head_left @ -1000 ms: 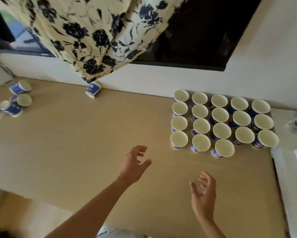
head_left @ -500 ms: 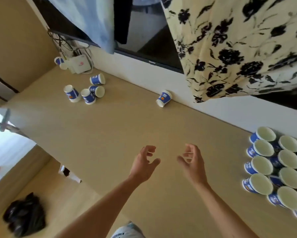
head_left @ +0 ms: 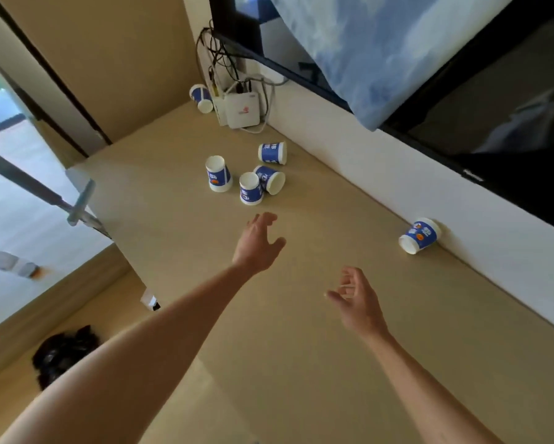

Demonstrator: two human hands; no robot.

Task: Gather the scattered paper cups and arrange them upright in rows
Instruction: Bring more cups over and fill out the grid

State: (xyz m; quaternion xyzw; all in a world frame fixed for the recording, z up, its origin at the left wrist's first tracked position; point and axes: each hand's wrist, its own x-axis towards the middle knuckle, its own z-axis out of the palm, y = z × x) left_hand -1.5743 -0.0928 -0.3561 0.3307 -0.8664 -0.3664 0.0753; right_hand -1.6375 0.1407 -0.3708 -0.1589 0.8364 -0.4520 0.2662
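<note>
Several blue-and-white paper cups are scattered on the tan table (head_left: 301,363). Two stand upside down: one cup (head_left: 218,174) and a nearer cup (head_left: 250,188). Two more lie on their sides, one (head_left: 270,179) touching the nearer inverted cup and one (head_left: 272,152) beyond it. Another cup (head_left: 419,236) lies on its side against the wall at right. A far cup (head_left: 201,98) rests beside the white router. My left hand (head_left: 257,242) reaches out, fingers spread and empty, a short way below the cluster. My right hand (head_left: 354,299) hovers lower right, fingers loosely curled, holding nothing.
A white router (head_left: 242,109) with tangled cables sits in the far corner under a dark screen (head_left: 480,100). The table's left edge (head_left: 109,235) drops to the floor, where a black bag (head_left: 64,354) lies. A white wall borders the table on the right.
The view has swung left, away from the upright rows of cups toward the scattered cluster. My left hand has stretched closer to the cluster; both hands remain empty.
</note>
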